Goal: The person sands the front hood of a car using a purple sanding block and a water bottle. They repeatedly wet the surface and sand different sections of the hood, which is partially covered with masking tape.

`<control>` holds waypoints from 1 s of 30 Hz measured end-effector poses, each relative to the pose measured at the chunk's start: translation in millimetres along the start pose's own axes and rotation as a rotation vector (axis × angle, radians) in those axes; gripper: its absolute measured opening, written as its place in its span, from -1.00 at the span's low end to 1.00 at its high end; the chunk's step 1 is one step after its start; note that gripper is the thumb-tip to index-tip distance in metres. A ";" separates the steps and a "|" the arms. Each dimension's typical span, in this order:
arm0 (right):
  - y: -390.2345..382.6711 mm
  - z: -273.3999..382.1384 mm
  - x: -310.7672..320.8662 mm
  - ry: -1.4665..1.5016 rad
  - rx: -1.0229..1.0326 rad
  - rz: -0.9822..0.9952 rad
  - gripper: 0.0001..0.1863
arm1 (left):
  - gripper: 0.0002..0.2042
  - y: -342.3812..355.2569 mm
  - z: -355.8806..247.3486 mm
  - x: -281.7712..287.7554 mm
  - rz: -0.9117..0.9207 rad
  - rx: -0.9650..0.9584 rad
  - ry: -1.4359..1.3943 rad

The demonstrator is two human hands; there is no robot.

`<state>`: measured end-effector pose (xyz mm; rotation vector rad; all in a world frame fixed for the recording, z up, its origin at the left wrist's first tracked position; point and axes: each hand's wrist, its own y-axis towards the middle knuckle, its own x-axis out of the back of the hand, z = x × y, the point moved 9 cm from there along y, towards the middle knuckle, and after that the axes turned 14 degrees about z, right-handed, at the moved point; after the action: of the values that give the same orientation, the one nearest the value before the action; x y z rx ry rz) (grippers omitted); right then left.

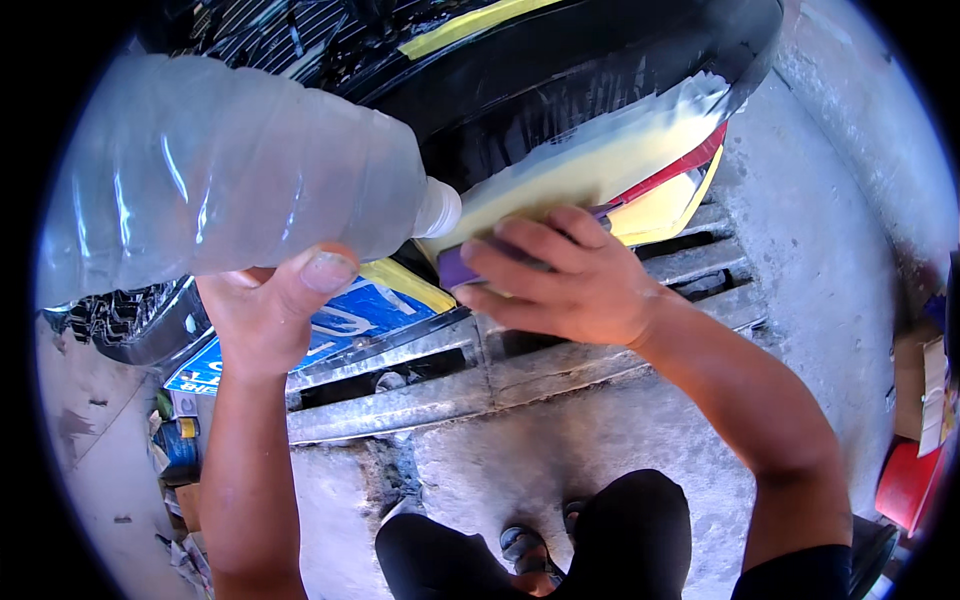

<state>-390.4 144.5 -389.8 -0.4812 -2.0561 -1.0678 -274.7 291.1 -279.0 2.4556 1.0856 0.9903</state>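
Note:
A large cloudy plastic bottle point(250, 160) lies tilted in my left hand point(265, 310), its white neck pointing right. My thumb presses on its lower side; the other fingers are mostly hidden behind it. My right hand point(570, 275) grips a purple sanding block point(462, 266) against the pale yellow filled patch point(570, 180) on a black car bumper point(520, 90). The bottle's mouth is just above and left of the block, close to the patch. Dark wet streaks run along the bumper above the patch.
Below the bumper hang a blue licence plate point(370, 318) and yellow masking tape point(470, 25); a red strip point(680, 165) edges the patch. A slotted drain grate point(400, 395) crosses the concrete floor. A red container point(908, 487) and cardboard point(915, 375) stand at right.

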 end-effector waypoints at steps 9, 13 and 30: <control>-14.8 -16.8 0.4 0.038 -0.031 -0.047 -0.38 | -0.16 -2.5 1.4 6.1 -0.020 0.048 0.030; -15.4 -16.2 1.3 0.047 -0.012 -0.035 -0.54 | -0.12 -7.8 11.5 7.4 -0.035 0.030 -0.035; -67.7 -74.5 8.1 -0.010 0.002 -0.020 -0.58 | -0.11 2.7 -4.9 -2.6 0.041 -0.053 0.122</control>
<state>-403.9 44.4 -392.2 -0.4665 -2.0741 -1.0776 -277.9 287.3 -275.3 2.4109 1.0360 1.1794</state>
